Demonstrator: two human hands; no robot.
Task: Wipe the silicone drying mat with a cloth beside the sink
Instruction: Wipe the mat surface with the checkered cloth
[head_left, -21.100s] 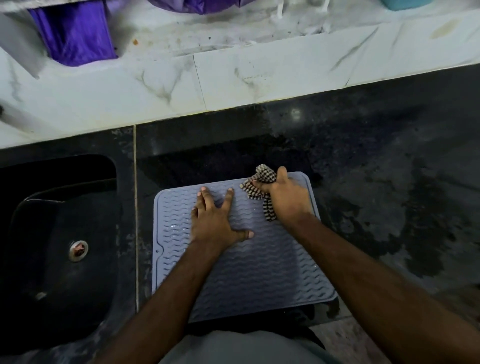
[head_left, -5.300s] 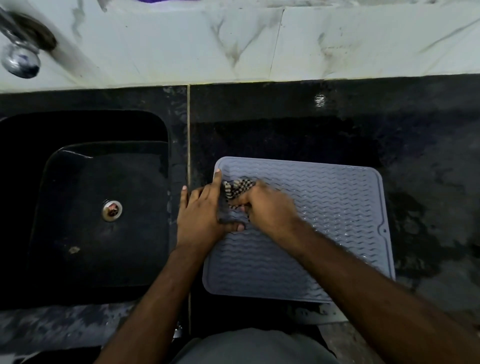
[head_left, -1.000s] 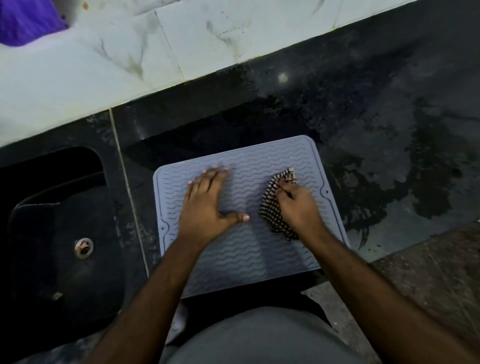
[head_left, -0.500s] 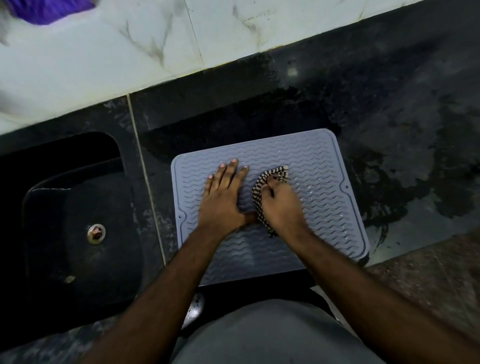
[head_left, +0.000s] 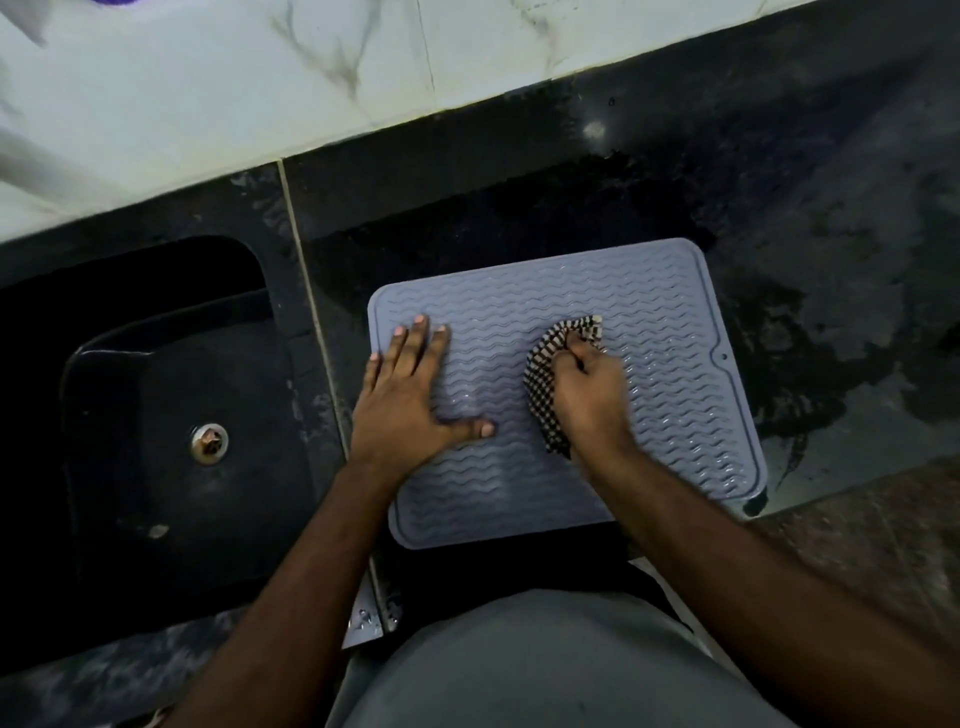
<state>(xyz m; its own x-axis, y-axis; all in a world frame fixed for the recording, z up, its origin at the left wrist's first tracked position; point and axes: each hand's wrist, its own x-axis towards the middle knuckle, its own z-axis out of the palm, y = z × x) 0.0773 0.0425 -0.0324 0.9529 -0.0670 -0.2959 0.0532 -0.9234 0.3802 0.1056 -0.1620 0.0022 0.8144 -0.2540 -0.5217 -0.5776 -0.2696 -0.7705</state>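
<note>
A grey-blue silicone drying mat (head_left: 670, 415) with wavy ridges lies on the black counter, just right of the sink (head_left: 156, 415). My left hand (head_left: 405, 400) rests flat on the mat's left part, fingers spread, thumb pointing right. My right hand (head_left: 589, 400) is closed on a bunched black-and-white checked cloth (head_left: 545, 358) and presses it onto the middle of the mat. The cloth sticks out above and to the left of my fingers. Small water drops shine on the ridges.
The black counter (head_left: 831, 260) right of and behind the mat is wet in patches. A white marble backsplash (head_left: 260, 93) runs along the back. The sink's drain (head_left: 209, 443) is at its centre. The mat's near edge reaches the counter's front edge.
My right hand with the cloth has moved to the right, away from my left hand, which was touching it half a second ago. My left hand sits nearer the mat's left edge.
</note>
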